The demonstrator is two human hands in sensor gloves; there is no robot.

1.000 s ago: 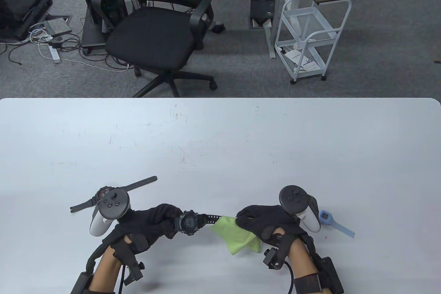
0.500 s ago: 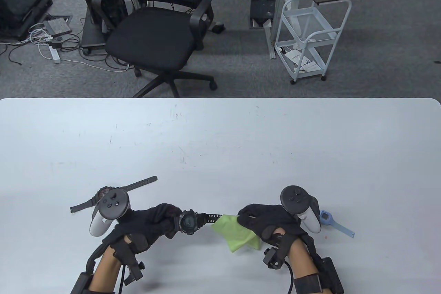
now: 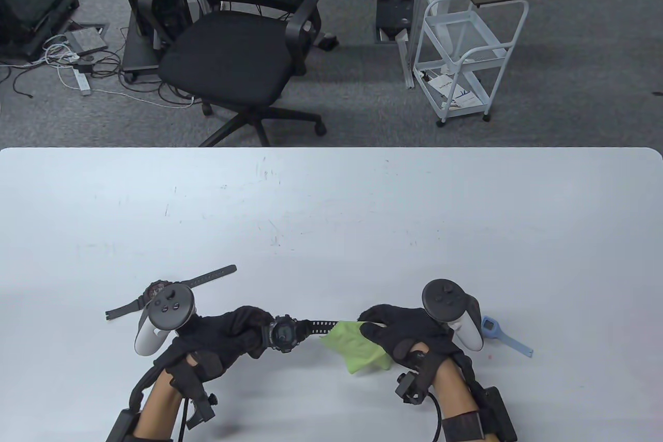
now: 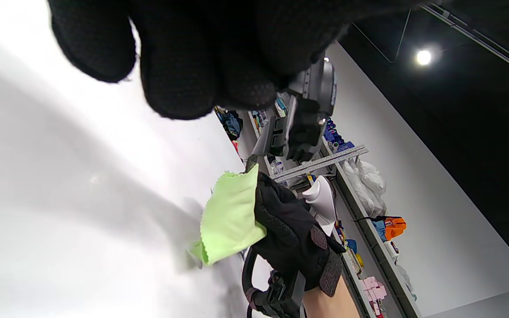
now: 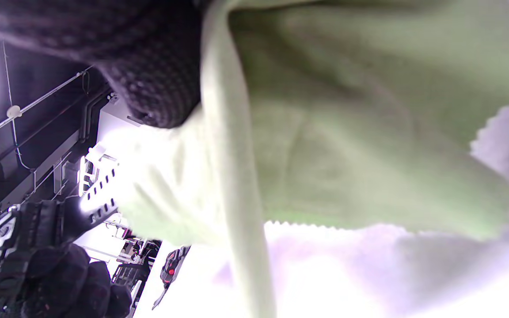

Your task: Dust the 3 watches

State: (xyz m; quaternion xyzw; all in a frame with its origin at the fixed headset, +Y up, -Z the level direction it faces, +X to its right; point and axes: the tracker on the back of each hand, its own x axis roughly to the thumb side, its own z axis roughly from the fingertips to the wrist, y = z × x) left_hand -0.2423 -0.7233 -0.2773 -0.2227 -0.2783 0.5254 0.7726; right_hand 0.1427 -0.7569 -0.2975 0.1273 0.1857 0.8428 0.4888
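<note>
My left hand (image 3: 243,333) grips a black digital watch (image 3: 282,333) by its case, just above the table near the front edge. Its perforated strap (image 3: 321,327) runs right into a light green cloth (image 3: 355,348). My right hand (image 3: 386,333) pinches that cloth around the strap's end. In the left wrist view the cloth (image 4: 228,216) hangs from the right hand (image 4: 290,234). A second black watch (image 3: 155,289) lies flat behind the left hand, half hidden by the tracker. A pale blue watch (image 3: 497,330) lies on the table to the right of the right hand.
The white table (image 3: 331,214) stretches far behind the hands. Beyond its far edge stand a black office chair (image 3: 233,48) and a white trolley (image 3: 466,48).
My right hand has slid the cloth a little to the right along the strap, baring more of it. The left hand and the two lying watches have stayed put.
</note>
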